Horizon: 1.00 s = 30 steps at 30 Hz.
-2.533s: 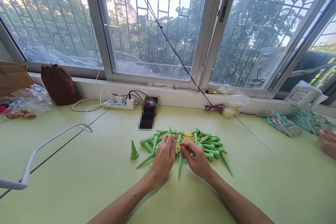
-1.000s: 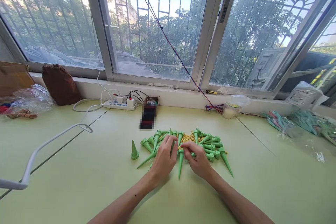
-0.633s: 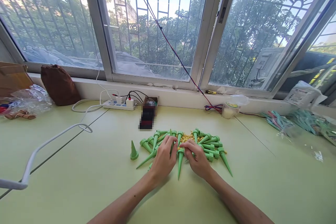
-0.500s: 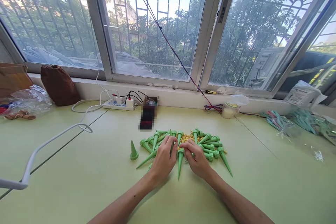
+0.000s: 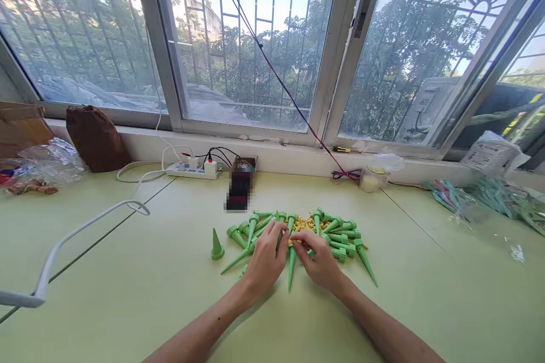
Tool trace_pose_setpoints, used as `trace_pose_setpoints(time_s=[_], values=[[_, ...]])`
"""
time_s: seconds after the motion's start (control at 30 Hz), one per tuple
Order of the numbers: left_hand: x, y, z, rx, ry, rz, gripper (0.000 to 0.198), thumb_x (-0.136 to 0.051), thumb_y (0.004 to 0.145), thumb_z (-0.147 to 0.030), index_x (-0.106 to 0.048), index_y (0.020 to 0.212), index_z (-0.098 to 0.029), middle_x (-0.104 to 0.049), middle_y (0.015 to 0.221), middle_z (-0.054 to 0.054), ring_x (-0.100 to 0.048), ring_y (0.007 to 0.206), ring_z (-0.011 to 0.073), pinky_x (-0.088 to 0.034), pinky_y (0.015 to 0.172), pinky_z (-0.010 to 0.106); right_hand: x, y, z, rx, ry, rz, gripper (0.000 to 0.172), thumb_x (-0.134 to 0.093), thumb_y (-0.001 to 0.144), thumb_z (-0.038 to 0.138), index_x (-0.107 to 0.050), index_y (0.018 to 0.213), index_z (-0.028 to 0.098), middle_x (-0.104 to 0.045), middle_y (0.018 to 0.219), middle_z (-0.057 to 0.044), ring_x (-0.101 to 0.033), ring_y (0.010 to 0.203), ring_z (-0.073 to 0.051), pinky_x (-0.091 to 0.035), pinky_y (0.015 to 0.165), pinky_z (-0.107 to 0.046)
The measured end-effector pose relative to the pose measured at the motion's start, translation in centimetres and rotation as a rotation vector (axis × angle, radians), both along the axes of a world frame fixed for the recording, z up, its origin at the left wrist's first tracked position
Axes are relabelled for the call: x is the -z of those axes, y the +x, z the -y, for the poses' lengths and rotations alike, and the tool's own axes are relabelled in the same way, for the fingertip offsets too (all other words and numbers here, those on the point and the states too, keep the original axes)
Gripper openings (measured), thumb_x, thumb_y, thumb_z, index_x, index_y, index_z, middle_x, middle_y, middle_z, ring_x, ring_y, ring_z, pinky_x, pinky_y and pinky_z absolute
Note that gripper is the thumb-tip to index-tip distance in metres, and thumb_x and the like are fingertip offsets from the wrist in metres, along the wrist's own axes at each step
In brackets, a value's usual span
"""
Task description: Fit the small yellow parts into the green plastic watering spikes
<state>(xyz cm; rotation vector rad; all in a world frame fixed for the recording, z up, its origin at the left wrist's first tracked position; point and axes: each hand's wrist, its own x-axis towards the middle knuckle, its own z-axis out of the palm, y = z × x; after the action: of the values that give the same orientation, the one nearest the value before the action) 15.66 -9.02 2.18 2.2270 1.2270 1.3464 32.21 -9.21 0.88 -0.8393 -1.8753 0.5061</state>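
Note:
My left hand (image 5: 264,257) and my right hand (image 5: 320,261) meet over a pile of green cone-shaped spikes (image 5: 340,236) on the pale green table (image 5: 128,289). Both hands are closed around one green spike (image 5: 292,265) that points toward me. A small yellow piece (image 5: 294,241) sits at its top, pinched by my right fingers. Several small yellow pieces (image 5: 305,222) lie heaped behind the hands. One green cone (image 5: 217,244) stands upright alone to the left.
A white power strip (image 5: 187,169) with cables, a small box (image 5: 242,184) and a brown pouch (image 5: 97,137) sit near the window sill. A white bent rod (image 5: 63,244) reaches in from the left. Plastic bags with teal parts (image 5: 489,198) lie at right; a small jar (image 5: 371,178) stands behind.
My hands stay at the pile, working the yellow piece against the top of the green spike. Another person's hand at the far right edge has left the view.

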Motion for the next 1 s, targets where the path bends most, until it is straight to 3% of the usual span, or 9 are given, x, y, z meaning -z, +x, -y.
trace_pose_setpoints(time_s=[0.57, 0.83, 1.0], values=[[0.1, 0.1, 0.1, 0.019, -0.025, 0.003, 0.013, -0.041, 0.102, -0.019, -0.052, 0.095, -0.022, -0.056, 0.093, 0.001, -0.058, 0.085, 0.0162, -0.047, 0.076, 0.029, 0.7, 0.1, -0.4, -0.024, -0.104, -0.038, 0.016, -0.053, 0.099, 0.029, -0.065, 0.098, 0.018, -0.065, 0.076, -0.003, -0.057, 0.061, -0.014, -0.044, 0.055, -0.024], [0.1, 0.1, 0.0, 0.034, -0.028, 0.003, 0.013, -0.043, 0.101, -0.018, -0.054, 0.097, -0.022, -0.059, 0.095, 0.002, -0.059, 0.086, 0.0166, -0.048, 0.077, 0.029, 1.1, 0.1, -0.5, -0.073, -0.159, -0.076, 0.019, -0.054, 0.100, 0.033, -0.065, 0.105, 0.019, -0.065, 0.080, -0.003, -0.058, 0.063, -0.014, -0.047, 0.058, -0.025], [-0.1, 0.1, 0.2, 0.037, -0.044, 0.002, 0.013, -0.042, 0.101, -0.019, -0.054, 0.097, -0.022, -0.059, 0.094, 0.003, -0.059, 0.085, 0.0172, -0.048, 0.076, 0.029, 1.3, 0.2, -0.6, -0.080, -0.186, -0.103, 0.019, -0.053, 0.100, 0.036, -0.061, 0.103, 0.019, -0.060, 0.073, 0.000, -0.054, 0.059, -0.014, -0.045, 0.056, -0.024]])
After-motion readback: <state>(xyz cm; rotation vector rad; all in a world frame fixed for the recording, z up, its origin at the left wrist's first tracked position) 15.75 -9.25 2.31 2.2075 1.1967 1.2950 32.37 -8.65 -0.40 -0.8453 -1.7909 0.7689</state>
